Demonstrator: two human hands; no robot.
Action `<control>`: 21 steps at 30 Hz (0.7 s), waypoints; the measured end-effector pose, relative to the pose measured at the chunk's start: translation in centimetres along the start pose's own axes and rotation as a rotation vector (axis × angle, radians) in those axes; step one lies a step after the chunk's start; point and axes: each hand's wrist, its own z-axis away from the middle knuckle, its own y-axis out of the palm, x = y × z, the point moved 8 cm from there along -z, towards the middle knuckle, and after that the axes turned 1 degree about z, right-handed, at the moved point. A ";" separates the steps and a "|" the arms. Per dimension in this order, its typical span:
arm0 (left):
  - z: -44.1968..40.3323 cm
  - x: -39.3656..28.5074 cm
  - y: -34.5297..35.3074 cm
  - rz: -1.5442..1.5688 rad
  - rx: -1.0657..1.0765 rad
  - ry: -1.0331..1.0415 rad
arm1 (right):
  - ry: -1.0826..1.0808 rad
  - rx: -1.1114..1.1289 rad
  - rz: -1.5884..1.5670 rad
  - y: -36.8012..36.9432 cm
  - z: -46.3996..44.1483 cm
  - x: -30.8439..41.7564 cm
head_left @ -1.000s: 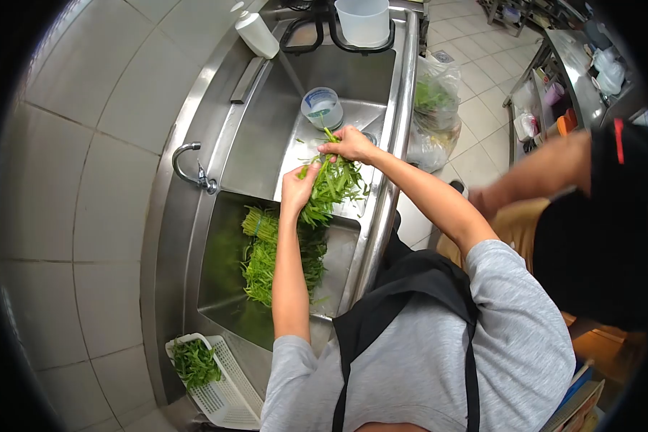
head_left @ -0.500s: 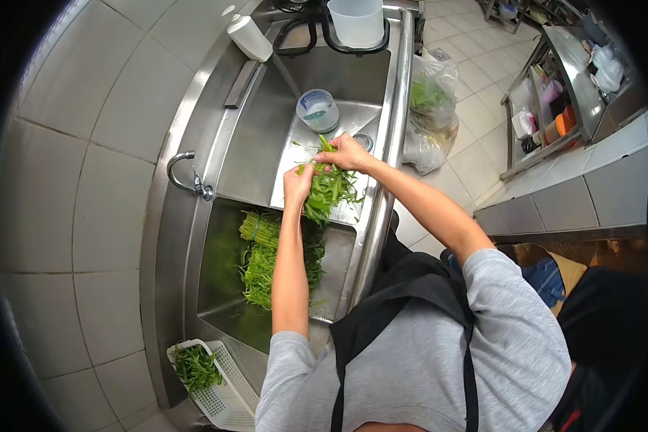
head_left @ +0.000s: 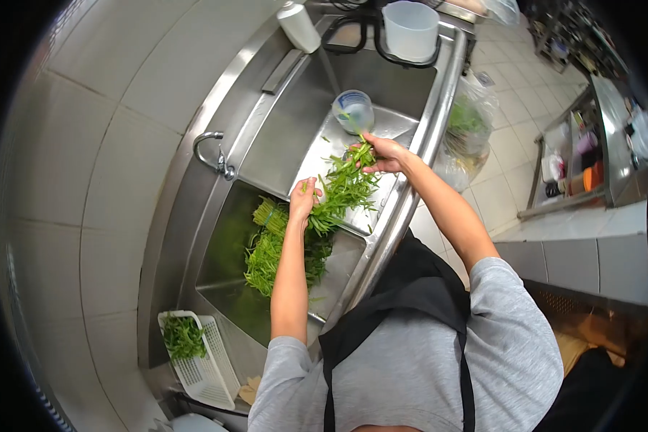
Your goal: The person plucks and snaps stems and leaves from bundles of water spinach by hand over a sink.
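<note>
My right hand (head_left: 383,154) is closed on the stems of some leafy greens (head_left: 347,189) over the sink divider and the far basin. To the left, my left hand (head_left: 305,197) has its fingers bent together at the edge of the greens; what they pinch is too small to make out. A banded bundle of greens (head_left: 266,252) lies in the near basin, partly behind my left forearm. Beyond my hands a clear round tub (head_left: 353,111) stands in the far basin (head_left: 284,137). Loose leaf bits lie on the metal around it.
A faucet (head_left: 214,155) rises at the left rim. A white basket (head_left: 210,360) with cut leaves stands at lower left. A white bottle (head_left: 299,27) and large container (head_left: 411,30) are at the far end. Plastic bags (head_left: 468,133) stand on the floor at right.
My hands have moved apart, and the view has turned so the sink shifted right. The co-worker at right has moved down, leaving only dark clothing at the lower right edge.
</note>
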 end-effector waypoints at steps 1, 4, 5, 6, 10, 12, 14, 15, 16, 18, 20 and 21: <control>0.1 -0.5 -0.3 -0.015 -0.031 0.017 | 0.029 0.009 0.015 -0.2 -0.4 0.2; -0.4 -1.9 -1.0 -0.068 -0.127 0.037 | 0.080 0.000 0.033 -0.1 -1.5 1.1; -0.6 -1.8 -1.2 -0.090 -0.137 0.018 | 0.082 -0.005 0.050 -0.2 -1.9 1.5; -0.5 -1.8 -1.4 -0.113 -0.148 -0.003 | 0.085 -0.008 0.065 -0.2 -2.2 1.9; -1.5 -3.6 -2.0 -0.318 -0.248 0.105 | 0.112 0.026 0.128 -0.5 -4.4 3.4; -2.1 -3.8 -2.1 -0.242 -0.241 0.107 | 0.135 0.060 0.161 -0.4 -5.7 4.1; -2.5 -3.6 -2.5 -0.094 -0.252 0.084 | 0.119 -0.014 0.181 -1.0 -7.2 4.8; -2.3 -3.5 -2.6 0.017 -0.264 0.060 | 0.115 -0.051 0.191 -1.1 -7.6 5.0; -2.1 -3.4 -2.7 0.128 -0.277 0.036 | 0.101 -0.092 0.232 -1.2 -8.1 5.3; -1.4 -2.9 -3.6 0.164 -0.379 -0.011 | 0.076 -0.169 0.316 -1.2 -8.7 5.8; 0.1 -3.2 -4.2 0.159 -0.497 -0.081 | 0.030 -0.108 0.432 0.1 -9.1 5.8; 1.0 -3.6 -4.5 0.139 -0.494 -0.073 | 0.025 -0.054 0.518 0.7 -9.7 5.1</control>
